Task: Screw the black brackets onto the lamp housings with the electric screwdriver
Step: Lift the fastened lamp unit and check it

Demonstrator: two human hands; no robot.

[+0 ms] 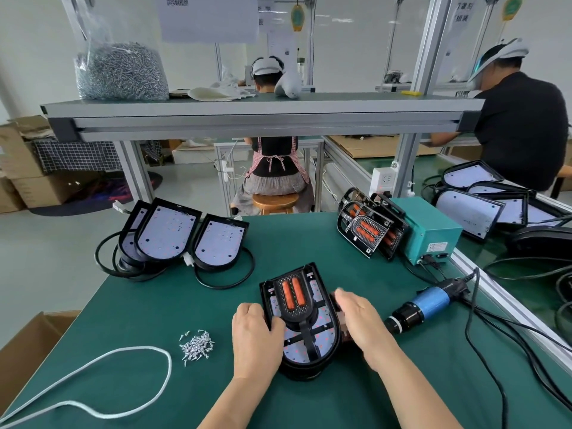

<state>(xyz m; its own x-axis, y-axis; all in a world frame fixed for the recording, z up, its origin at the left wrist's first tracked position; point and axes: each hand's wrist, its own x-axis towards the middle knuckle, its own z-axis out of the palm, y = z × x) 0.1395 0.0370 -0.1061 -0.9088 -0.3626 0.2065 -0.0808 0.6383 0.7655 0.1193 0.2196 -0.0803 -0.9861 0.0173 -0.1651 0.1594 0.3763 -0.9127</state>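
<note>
While the black bracket [294, 297] lies on the open face of the lamp housing [309, 371], we hold this housing between our two hands on the green mat [173, 305], directly before us. We cannot see any screw in the bracket, and neither hand has a tool. So we judge that the step in hand is the seating and aligning of the bracket, and the screwing is not yet begun.

Our left hand [257, 332] grips the left edge of the housing, its fingers curled over the rim onto the bracket's side. Our right hand [360, 320] lies with rather straight fingers along the right edge and presses there. It holds nothing, and its fingertips are a little blurred. Both forearms come up from below and close in on the housing from either side.

The next move, in our judgement, calls for a screw and the tool. The loose screws [198, 343] lie in a small heap just to the left of the left hand. The electric screwdriver [424, 305] lies on its side near the right hand, to the right of it, with its cable running away. One hand must keep the bracket from slipping while the other fetches.

Beyond the left hand, more housings [167, 235] wait with their cables. Beyond the right hand, spare brackets [366, 230] lean against a green box [433, 230].
</note>
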